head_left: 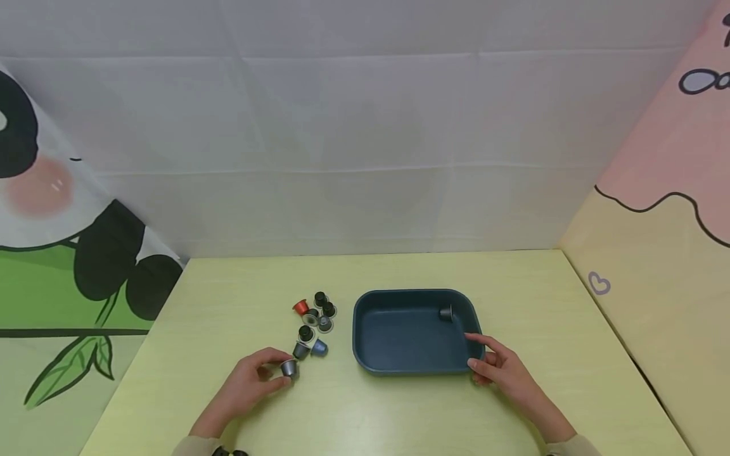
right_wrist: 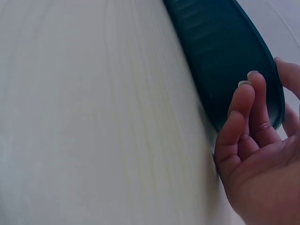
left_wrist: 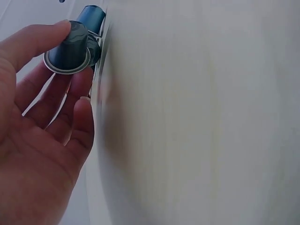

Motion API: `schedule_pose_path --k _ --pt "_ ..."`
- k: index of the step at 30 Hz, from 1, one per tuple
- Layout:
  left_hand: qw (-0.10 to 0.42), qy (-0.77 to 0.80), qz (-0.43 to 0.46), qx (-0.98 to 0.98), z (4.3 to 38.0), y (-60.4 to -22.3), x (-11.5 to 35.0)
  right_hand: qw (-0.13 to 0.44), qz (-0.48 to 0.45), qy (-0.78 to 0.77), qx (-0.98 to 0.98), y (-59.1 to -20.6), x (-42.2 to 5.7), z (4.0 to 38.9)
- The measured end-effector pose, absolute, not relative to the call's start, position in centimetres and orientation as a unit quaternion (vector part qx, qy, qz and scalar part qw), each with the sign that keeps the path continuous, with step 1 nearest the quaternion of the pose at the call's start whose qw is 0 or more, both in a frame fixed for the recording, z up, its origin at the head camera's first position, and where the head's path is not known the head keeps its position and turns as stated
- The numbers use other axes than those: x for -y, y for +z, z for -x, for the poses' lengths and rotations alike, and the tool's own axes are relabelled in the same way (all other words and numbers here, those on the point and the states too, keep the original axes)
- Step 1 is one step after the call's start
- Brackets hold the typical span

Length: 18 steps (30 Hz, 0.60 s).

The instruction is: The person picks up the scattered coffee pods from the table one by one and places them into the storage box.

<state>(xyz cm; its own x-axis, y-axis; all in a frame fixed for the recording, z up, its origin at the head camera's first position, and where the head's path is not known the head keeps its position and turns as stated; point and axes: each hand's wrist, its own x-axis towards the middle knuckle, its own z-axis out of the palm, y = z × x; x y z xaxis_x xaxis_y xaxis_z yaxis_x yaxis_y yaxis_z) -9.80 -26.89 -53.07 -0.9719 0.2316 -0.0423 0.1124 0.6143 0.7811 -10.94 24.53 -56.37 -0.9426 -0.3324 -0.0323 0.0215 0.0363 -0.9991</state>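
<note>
My left hand (head_left: 249,385) pinches a dark grey coffee capsule (head_left: 289,368) between thumb and fingertips, left of the tray. In the left wrist view this capsule (left_wrist: 69,49) shows its wide rimmed end downward, and a blue capsule (left_wrist: 92,18) appears behind it. My right hand (head_left: 506,372) grips the dark blue tray (head_left: 410,339) at its near right corner, a finger reaching over the rim. Inside the tray, a dark capsule (head_left: 446,313) lies near the right wall. The right wrist view has curled fingers (right_wrist: 241,101) against the tray's end.
Several loose capsules cluster left of the tray, among them a red capsule (head_left: 300,307), a black capsule (head_left: 306,333) and a blue capsule (head_left: 319,348). The pale wooden table (head_left: 365,418) meets a white cloth wall (head_left: 365,209) at its back edge.
</note>
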Motion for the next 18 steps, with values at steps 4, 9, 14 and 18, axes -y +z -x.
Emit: schedule_pose_path --k 4,9,14,18 --pt "0.073 0.438 -0.099 -0.891 9.88 -52.81 26.74 0.129 0.111 -0.687 -0.707 -56.42 -24.56 10.93" --pt "0.068 0.44 -0.1 -0.89 10.09 -52.64 26.65 0.13 0.109 -0.688 -0.705 -56.33 -24.51 10.93" --pt "0.057 0.45 -0.113 -0.884 10.5 -52.5 26.55 0.131 0.103 -0.688 -0.707 -56.45 -24.5 10.97" --pt "0.051 0.457 -0.124 -0.879 10.76 -52.04 26.36 0.128 0.102 -0.689 -0.707 -56.52 -24.39 10.98"
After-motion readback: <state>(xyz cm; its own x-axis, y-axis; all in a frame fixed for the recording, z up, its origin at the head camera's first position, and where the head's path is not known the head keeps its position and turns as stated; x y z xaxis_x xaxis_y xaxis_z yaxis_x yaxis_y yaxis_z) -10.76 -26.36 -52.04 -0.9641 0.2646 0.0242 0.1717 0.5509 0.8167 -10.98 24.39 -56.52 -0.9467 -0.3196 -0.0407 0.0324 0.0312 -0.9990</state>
